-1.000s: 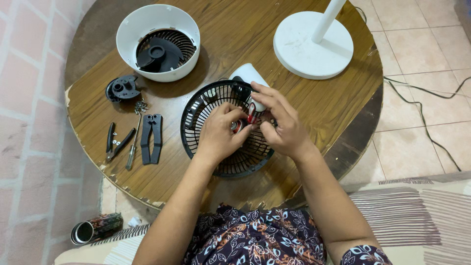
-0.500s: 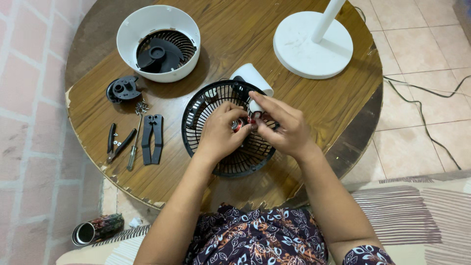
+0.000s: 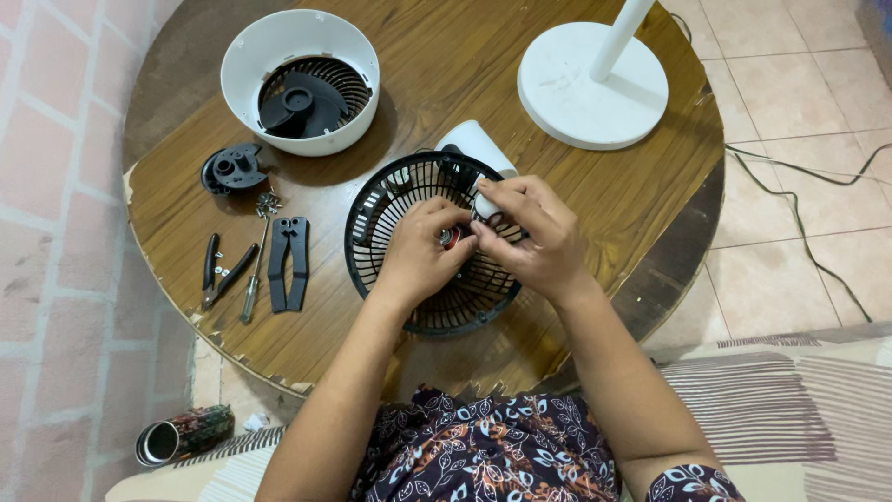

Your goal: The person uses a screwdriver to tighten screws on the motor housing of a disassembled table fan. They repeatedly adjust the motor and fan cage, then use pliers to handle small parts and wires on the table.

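Note:
A black round fan grille lies on the round wooden table, with a white motor housing poking out behind it. Both hands work at the grille's centre. My left hand pinches a small reddish-dark part at the hub. My right hand closes its fingers around the same spot from the right, touching a white piece. What lies under the fingers is hidden.
A white fan cover with a black blade sits at the back left, a black round part beside it. Pliers, a screwdriver and a black tool lie at the left. A white fan base stands back right. A can lies on the floor.
Both hands stay at the grille's centre; the fingers have shifted slightly closer together around the small part. The grille and tools have not moved.

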